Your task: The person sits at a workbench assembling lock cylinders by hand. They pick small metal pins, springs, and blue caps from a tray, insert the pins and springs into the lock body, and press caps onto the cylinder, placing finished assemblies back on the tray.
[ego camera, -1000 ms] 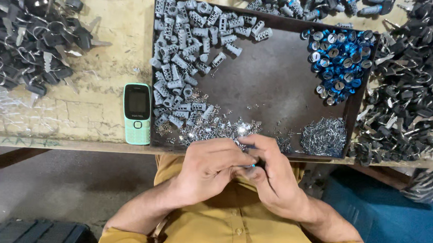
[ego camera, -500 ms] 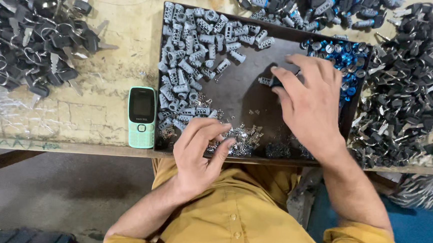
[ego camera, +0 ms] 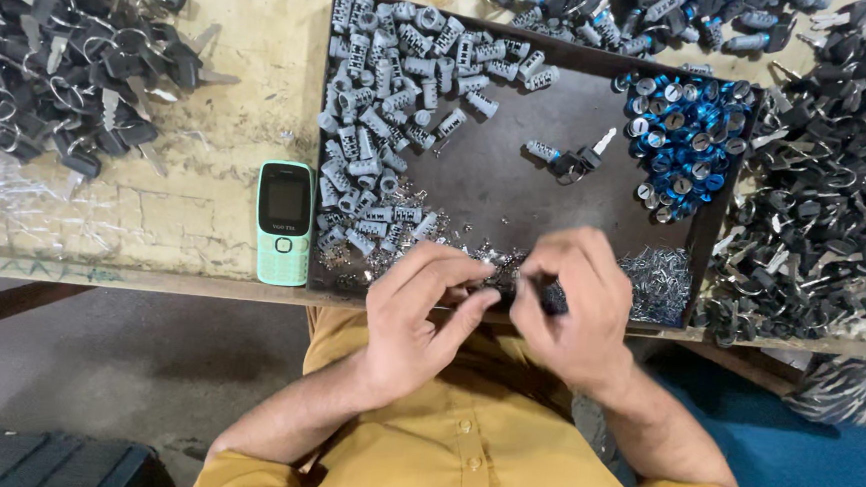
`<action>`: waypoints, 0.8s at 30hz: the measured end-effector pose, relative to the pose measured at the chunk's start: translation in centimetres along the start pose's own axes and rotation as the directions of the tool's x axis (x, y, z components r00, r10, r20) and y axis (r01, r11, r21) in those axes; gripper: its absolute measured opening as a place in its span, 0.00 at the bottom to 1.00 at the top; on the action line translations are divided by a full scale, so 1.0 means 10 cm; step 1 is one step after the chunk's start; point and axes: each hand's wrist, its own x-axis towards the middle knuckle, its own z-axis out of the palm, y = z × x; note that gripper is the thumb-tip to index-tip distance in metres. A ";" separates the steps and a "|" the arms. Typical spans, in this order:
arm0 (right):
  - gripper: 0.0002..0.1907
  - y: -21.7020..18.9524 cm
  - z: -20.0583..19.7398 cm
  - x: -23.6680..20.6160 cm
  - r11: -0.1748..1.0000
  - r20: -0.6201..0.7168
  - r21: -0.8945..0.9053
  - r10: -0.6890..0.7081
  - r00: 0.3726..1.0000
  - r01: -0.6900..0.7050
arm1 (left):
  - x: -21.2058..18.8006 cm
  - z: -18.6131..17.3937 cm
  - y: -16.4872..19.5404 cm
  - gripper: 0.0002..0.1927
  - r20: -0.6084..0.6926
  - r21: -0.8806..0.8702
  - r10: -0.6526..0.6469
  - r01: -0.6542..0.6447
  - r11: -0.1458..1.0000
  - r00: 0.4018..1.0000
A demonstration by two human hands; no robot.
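Observation:
My left hand (ego camera: 417,315) and my right hand (ego camera: 572,304) meet at the front edge of a dark tray (ego camera: 516,193). The left fingertips pinch a small silver metal piece over a pile of tiny silver parts (ego camera: 472,258). The right fingers curl around a small dark part, mostly hidden. A grey lock cylinder with a black-headed key in it (ego camera: 564,160) lies alone in the tray's middle. Grey cylinders (ego camera: 392,91) fill the tray's left side. Blue round caps (ego camera: 682,128) sit at its right.
A green push-button phone (ego camera: 284,221) lies left of the tray. Heaps of black-headed keys cover the table at the far left (ego camera: 58,60) and far right (ego camera: 827,187). More silver clips (ego camera: 656,282) lie in the tray's front right corner.
My right hand has left the tray's middle, where the cylinder with the key now lies, and has come back to the front edge beside my left hand.

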 end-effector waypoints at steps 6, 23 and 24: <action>0.14 -0.14 0.07 -0.35 0.949 -0.117 0.288 -0.096 0.988 0.127 | -0.07 -0.05 -0.07 0.04 0.483 -0.503 -0.302 0.542 0.673 0.822; 0.16 0.16 -0.24 -0.34 0.982 -0.096 -0.164 0.081 0.992 -0.096 | -0.01 0.04 0.10 0.03 0.339 -0.137 -0.261 0.322 0.937 0.904; 0.14 0.25 -0.28 -0.30 0.960 -0.100 -0.230 0.142 0.985 -0.162 | 0.01 0.04 0.10 0.03 0.322 -0.142 -0.257 0.315 0.938 0.911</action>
